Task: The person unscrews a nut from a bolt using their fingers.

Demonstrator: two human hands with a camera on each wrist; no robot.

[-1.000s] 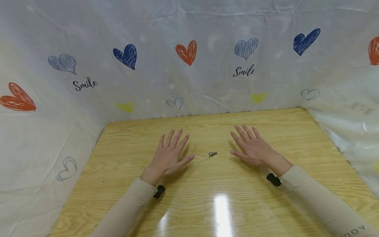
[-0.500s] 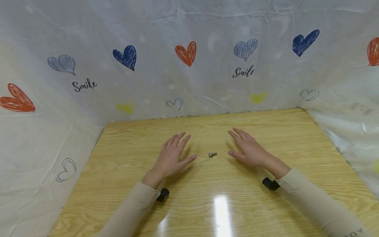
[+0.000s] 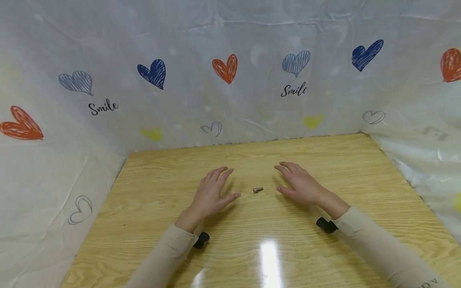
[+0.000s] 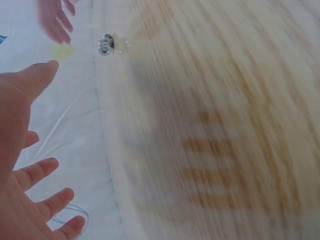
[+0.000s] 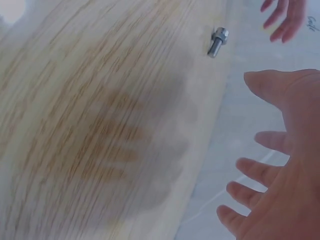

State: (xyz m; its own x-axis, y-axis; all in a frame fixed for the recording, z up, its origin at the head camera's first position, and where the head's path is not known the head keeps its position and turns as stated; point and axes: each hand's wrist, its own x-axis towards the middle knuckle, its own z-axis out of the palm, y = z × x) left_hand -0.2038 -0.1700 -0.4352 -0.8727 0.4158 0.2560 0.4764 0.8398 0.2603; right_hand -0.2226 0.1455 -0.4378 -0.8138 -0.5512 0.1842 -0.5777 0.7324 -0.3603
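Observation:
A small silver bolt (image 3: 257,190) lies on its side on the wooden table, between the two hands. Its thick end points left in the head view; a wider collar that looks like a nut shows on it in the right wrist view (image 5: 219,40). To its left my left hand (image 3: 210,195) hovers palm down, fingers loosely bent and thumb toward the bolt. My right hand (image 3: 300,185) hovers on the other side in the same manner. Both hands are apart from the bolt and hold nothing. Reflections of the fingers show on the glossy tabletop.
The wood-grain table (image 3: 151,248) is shiny, with a bright glare streak near the front. A white curtain (image 3: 252,100) printed with hearts encloses its back and sides. A black wrist device (image 3: 201,240) sits under the left cuff, another (image 3: 326,225) under the right.
The fingers of both hands have gone from spread and straight to loosely bent. Both hands have moved slightly inward, toward the bolt, which stays in place. The head view has shifted slightly.

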